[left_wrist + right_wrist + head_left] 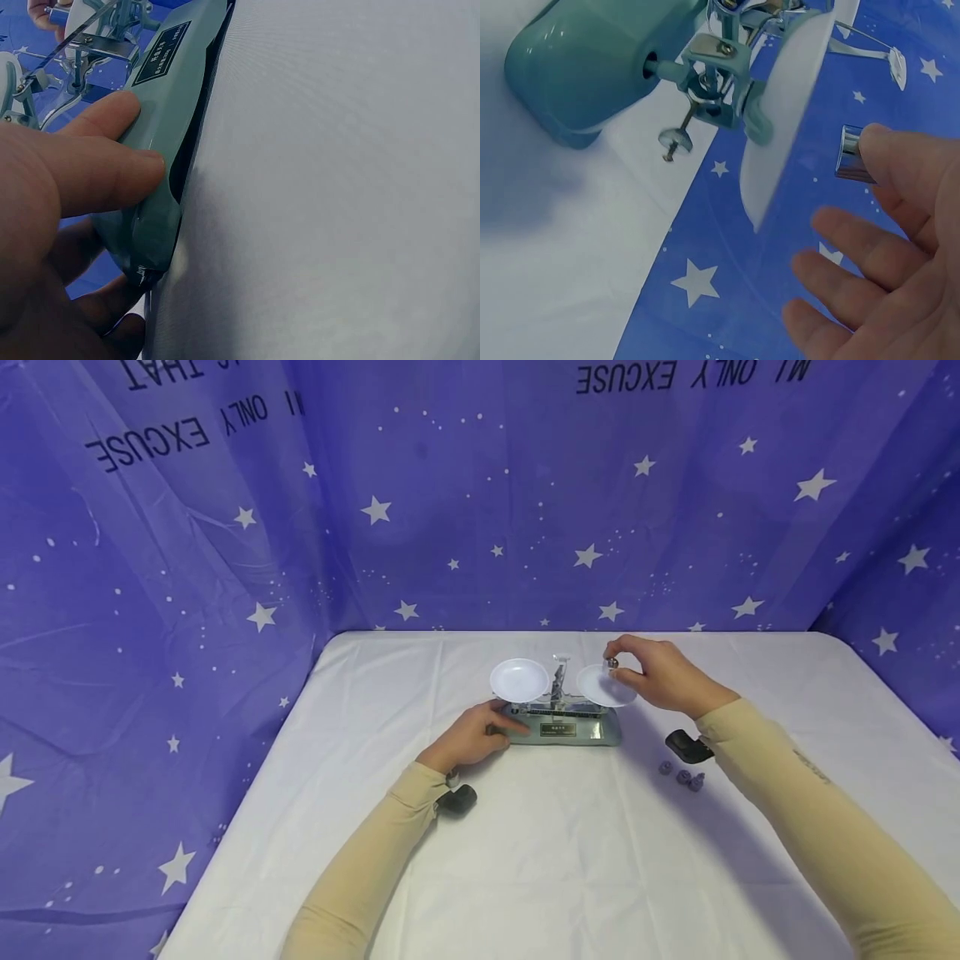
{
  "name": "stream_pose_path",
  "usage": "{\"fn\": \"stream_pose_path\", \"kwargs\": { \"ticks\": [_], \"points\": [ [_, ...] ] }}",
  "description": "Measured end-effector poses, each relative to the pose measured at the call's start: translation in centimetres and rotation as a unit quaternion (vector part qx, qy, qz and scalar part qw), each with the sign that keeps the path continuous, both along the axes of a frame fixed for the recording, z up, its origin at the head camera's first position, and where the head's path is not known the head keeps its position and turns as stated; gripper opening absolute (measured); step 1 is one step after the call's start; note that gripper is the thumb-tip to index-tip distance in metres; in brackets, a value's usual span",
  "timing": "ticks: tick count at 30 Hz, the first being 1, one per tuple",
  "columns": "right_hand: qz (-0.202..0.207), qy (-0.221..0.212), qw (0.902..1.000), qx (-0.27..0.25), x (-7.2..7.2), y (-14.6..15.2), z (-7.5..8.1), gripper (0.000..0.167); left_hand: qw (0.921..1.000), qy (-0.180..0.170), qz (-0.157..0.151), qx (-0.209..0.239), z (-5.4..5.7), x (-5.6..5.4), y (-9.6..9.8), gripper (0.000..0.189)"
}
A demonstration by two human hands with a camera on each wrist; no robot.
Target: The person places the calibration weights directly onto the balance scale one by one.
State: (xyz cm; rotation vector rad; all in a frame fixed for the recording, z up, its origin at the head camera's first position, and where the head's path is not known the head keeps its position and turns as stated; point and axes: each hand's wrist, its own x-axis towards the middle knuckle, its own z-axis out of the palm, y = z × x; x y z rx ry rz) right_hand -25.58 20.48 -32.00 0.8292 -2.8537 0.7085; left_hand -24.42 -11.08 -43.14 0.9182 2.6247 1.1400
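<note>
A green balance scale (566, 735) with two white pans stands on the table. My left hand (477, 732) grips the left end of its base; in the left wrist view the thumb (112, 180) lies on the front face and other fingers curl around the end. Over the right pan (592, 689), my right hand (663, 675) pinches a small shiny metal weight (612, 663) between thumb and finger. The right wrist view shows this weight (853, 154) apart from the white pan (787, 112), with the other fingers spread loosely. The left pan (520, 680) holds nothing visible.
Several small metal weights (683, 777) stand on the white tablecloth (570, 860), below the right wrist. A black wrist camera (686, 747) hangs near them, another (457, 800) under the left wrist. Purple star-patterned curtains (480, 527) rise behind the table and at both sides.
</note>
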Motion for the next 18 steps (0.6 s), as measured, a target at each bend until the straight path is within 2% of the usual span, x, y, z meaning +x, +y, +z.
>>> {"fn": "stream_pose_path", "kwargs": {
  "ticks": [5,12,18],
  "points": [
    [0.01,0.0,0.9999,0.001,-0.2,-0.4,-0.5,0.022,1.0,-0.001,0.002,-0.001,0.0,0.0,0.0,0.036],
    [-0.006,-0.02,0.9998,0.003,-0.5,-0.9,-1.4,0.023,0.9999,-0.015,0.003,0.008,-0.1,0.0,-0.1,0.036],
    [0.0,-0.018,0.9998,-0.001,-0.4,-1.3,-1.8,0.024,0.9998,-0.019,0.002,0.003,-0.2,-0.2,0.0,0.035]
  ]
}}
